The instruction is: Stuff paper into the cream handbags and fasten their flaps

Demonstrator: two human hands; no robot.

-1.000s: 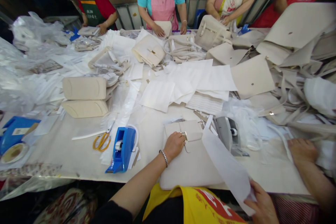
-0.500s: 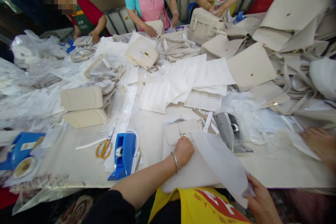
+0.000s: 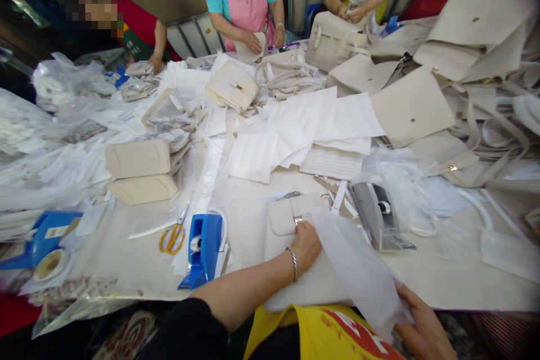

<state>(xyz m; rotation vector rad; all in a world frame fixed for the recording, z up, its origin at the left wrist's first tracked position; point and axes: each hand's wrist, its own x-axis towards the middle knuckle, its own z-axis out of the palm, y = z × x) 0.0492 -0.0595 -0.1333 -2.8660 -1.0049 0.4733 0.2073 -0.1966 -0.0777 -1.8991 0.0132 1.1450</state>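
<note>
A cream handbag (image 3: 282, 216) with a metal clasp lies flat at the front edge of the table. My left hand (image 3: 307, 244), wearing a twisted bracelet, rests on it with curled fingers at the clasp; whatever they pinch is hidden. A thin translucent white sheet (image 3: 354, 259) slants from beside that hand down to the right. Its lower end is gripped between the thumb and fingers of my right hand (image 3: 422, 320), just off the table edge.
Left of the bag stand a blue tape dispenser (image 3: 204, 250) and orange-handled scissors (image 3: 172, 238). A grey tape dispenser (image 3: 373, 216) is to its right. Behind lie white padding sheets (image 3: 291, 121) and stacked beige bags (image 3: 411, 104). Several co-workers handle bags across the table.
The view has shifted slightly, so the scene sits a little further right. Another person's hand at the right edge has gone out of view. Both my hands keep nearly the same pose.
</note>
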